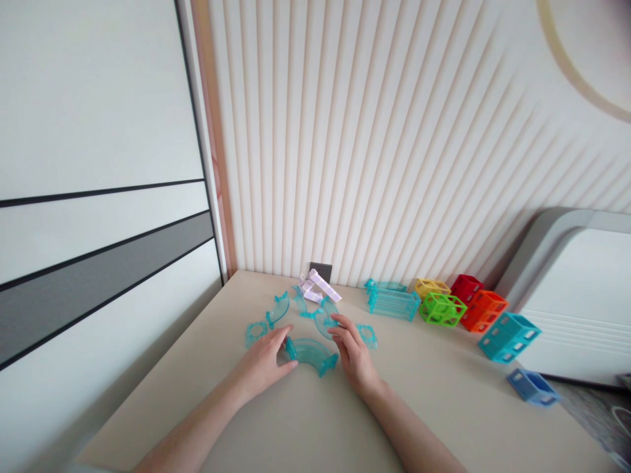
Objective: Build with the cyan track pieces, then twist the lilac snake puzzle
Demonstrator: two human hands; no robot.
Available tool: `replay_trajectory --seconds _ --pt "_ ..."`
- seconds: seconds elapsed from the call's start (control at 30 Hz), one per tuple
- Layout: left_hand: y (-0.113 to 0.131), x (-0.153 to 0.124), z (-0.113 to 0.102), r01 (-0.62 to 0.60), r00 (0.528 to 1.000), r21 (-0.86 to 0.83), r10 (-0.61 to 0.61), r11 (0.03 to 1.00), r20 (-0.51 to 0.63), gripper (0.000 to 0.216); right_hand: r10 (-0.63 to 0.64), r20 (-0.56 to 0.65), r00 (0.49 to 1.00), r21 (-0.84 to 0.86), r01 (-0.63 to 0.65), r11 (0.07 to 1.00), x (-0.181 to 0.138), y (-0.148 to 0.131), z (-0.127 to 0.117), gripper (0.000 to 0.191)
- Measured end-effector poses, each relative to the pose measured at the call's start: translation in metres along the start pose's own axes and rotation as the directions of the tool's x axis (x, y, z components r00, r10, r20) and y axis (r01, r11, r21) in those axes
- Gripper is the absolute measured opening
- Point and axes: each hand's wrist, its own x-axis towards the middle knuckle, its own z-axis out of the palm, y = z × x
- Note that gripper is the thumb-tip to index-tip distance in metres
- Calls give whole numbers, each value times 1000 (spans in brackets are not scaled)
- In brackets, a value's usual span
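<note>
A curved translucent teal track piece [311, 351] lies on the table between my hands, with raised brackets at its ends. My left hand [263, 364] has its thumb and fingers around the left end bracket. My right hand [353, 355] hovers to the right with fingers apart and slightly bent. Its fingertips are beside another curved teal piece [323, 320]; whether they touch it I cannot tell. The right thumb is mostly hidden. Further left, a teal curved piece [279, 307] stands near a flat teal ring-like piece [256, 332]. A similar flat piece [367, 336] lies beyond my right hand.
Pale purple pieces [320, 286] lie near the wall below a black socket [323, 268]. Toward the right are a teal rack-like frame [394, 303], a green cube frame [442, 309], orange blocks [482, 311], a teal block [509, 337] and a blue block [532, 386].
</note>
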Motion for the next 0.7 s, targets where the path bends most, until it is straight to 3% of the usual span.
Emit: replay_trajectory --seconds 0.43,0.7 --pt "5 -1 -4 -28 999 6 28 1000 20 63 84 49 995 -37 -83 996 -1 5 0 31" --pt "12 0 -7 -94 994 104 89 990 58 68 88 30 996 -14 -87 996 -3 6 1 29"
